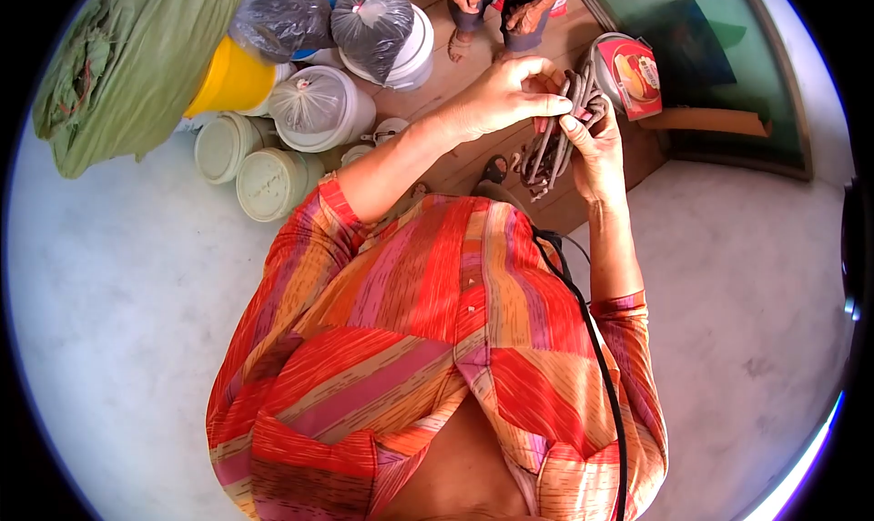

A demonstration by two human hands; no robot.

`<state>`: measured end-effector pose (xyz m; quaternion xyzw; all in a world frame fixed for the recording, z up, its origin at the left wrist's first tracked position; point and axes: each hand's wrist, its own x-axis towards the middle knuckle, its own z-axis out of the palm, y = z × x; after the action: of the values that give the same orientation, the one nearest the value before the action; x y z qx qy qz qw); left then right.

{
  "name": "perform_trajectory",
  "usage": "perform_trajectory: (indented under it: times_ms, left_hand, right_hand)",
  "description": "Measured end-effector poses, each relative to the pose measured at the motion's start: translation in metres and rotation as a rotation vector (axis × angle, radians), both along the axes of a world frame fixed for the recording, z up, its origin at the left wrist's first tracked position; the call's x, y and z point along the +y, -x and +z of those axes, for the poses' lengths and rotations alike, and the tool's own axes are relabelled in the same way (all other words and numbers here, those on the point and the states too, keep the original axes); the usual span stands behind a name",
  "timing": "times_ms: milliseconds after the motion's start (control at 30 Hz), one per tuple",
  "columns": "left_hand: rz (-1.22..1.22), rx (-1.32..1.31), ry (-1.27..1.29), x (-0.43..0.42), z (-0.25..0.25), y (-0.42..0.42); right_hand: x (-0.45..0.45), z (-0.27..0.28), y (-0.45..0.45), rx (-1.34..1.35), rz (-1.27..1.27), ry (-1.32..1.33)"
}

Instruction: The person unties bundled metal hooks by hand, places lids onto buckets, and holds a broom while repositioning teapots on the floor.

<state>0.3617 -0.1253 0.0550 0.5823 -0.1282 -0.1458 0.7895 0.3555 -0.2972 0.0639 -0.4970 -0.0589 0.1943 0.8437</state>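
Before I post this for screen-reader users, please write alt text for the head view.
The left hand and right hand of a person in a striped shirt hold a looped bundle of brown cord, seen from above. Lidded buckets stand beyond, to the left; another person's hands show at the top.

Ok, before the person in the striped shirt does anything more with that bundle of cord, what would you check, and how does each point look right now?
1. Left fingers on the cord bundle: ok, they grip its upper part.
2. Right fingers on it too: ok, the thumb lies against the strands.
3. Every cord end tucked in: cannot tell, the strands overlap at the lower end.
4. Black cable clear of the bundle: ok, it runs down the shirt, apart from it.
5. Other person's hands clear: ok, apart from the bundle.
6. Gap to the red-labelled tub: cannot tell, one view hides depth.
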Motion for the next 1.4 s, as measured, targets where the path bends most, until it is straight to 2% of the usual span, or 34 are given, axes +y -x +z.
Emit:
perform_trajectory:
  times_ms: [100,167,200,233,300,333,400,467,600,667,767,800,867,967,1067,1133,1167,1200,1267,1333,1400]
  left_hand:
    - [-0.048,0.053,-0.035,-0.003,-0.009,0.0]
    - [0.068,-0.063,-0.165,-0.01,-0.026,0.002]
    - [-0.139,-0.007,-0.15,-0.008,-0.011,0.008]
    - [-0.281,0.002,-0.284,-0.008,-0.019,0.01]
    - [-0.386,0.087,-0.173,-0.013,-0.026,0.017]
    - [-0.25,-0.133,-0.179,-0.021,-0.033,0.016]
    - [-0.157,0.233,0.016,-0.023,-0.038,0.025]
    - [-0.071,0.404,0.163,-0.019,-0.046,0.026]
    - [-0.103,0.383,0.222,-0.009,-0.044,0.027]
    - [-0.127,0.402,0.231,-0.005,-0.044,0.024]
    - [-0.124,0.049,-0.219,0.003,-0.04,0.013]
    - [-0.125,0.049,-0.221,0.004,-0.031,0.011]
    - [-0.205,-0.098,-0.417,0.005,-0.012,0.011]
    - [-0.117,-0.137,-0.299,-0.003,-0.018,0.011]
    - [-0.057,-0.16,-0.171,-0.008,-0.035,0.009]
    - [-0.1,0.055,0.055,-0.007,-0.045,0.011]
    - [-0.077,0.021,0.112,-0.008,-0.049,0.015]
    - [-0.081,0.023,0.114,-0.008,-0.056,0.015]
    - [-0.094,0.169,0.254,-0.008,-0.077,0.016]
    - [-0.076,0.195,0.246,-0.011,-0.079,0.016]
    - [0.01,0.338,0.458,-0.014,-0.08,0.012]
  right_hand:
    - [-0.007,-0.024,-0.006,0.015,-0.076,0.054]
    - [-0.008,-0.025,-0.01,0.004,-0.118,0.065]
    - [-0.009,-0.023,-0.012,-0.005,-0.148,0.081]
    - [-0.008,-0.021,-0.012,0.007,-0.15,0.071]
    - [-0.006,-0.013,-0.014,0.027,-0.101,0.138]
    - [-0.004,-0.011,-0.015,0.037,-0.05,0.151]
    - [-0.006,-0.012,-0.011,0.041,0.023,0.21]
    - [-0.008,-0.013,-0.01,-0.053,0.096,0.248]
    - [-0.005,-0.005,-0.008,-0.087,0.077,0.328]
    - [-0.003,-0.004,-0.006,-0.227,0.02,0.436]
    - [0.0,-0.008,-0.003,-0.267,-0.002,0.449]
    - [0.0,-0.012,-0.002,-0.311,-0.024,0.487]
    - [0.005,-0.02,0.003,-0.348,-0.08,0.579]
    - [0.009,-0.009,-0.001,-0.358,-0.151,0.516]
    - [0.013,-0.004,0.001,-0.401,-0.144,0.635]
    - [0.017,0.002,0.003,-0.424,-0.072,0.79]
    - [0.018,0.004,0.005,-0.395,-0.054,0.813]
    - [0.017,0.003,0.006,-0.391,-0.057,0.815]
    - [0.015,-0.001,0.007,-0.558,0.005,0.815]
    - [0.011,0.0,0.007,-0.486,0.008,0.798]
    - [-0.002,0.001,-0.001,-0.585,-0.051,0.792]
